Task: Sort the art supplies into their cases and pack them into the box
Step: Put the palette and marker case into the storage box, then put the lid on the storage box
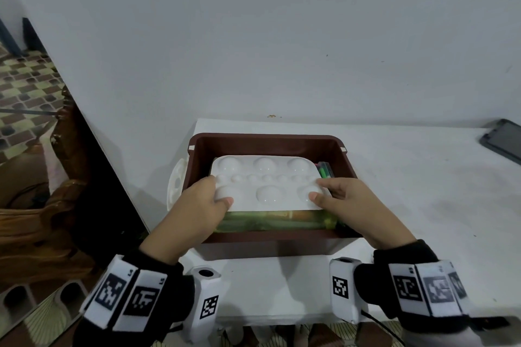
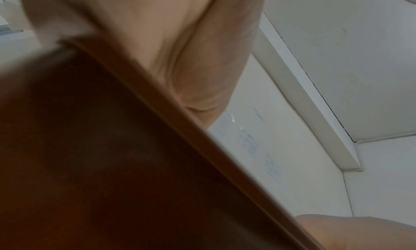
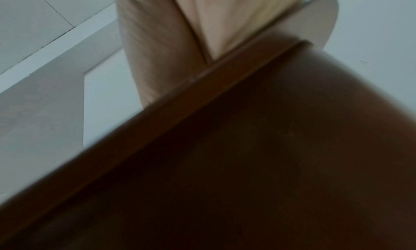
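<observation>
A white rectangular paint palette (image 1: 265,183) with round wells lies flat inside the brown box (image 1: 267,141), on top of a greenish translucent case (image 1: 276,220). My left hand (image 1: 210,200) grips the palette's near left corner, thumb on top. My right hand (image 1: 324,191) grips its near right corner the same way. Green and pink markers (image 1: 324,169) show at the palette's right edge. Both wrist views are blurred; the left wrist view shows the box wall (image 2: 112,156) and my palm, the right wrist view the box wall (image 3: 247,156) and my fingers (image 3: 157,40).
A second white round-welled palette (image 1: 176,183) leans outside the box's left wall. The box stands on a white table (image 1: 408,191) against a white wall. A dark tablet (image 1: 504,139) lies at the table's far right. Wooden furniture (image 1: 42,220) stands left of the table.
</observation>
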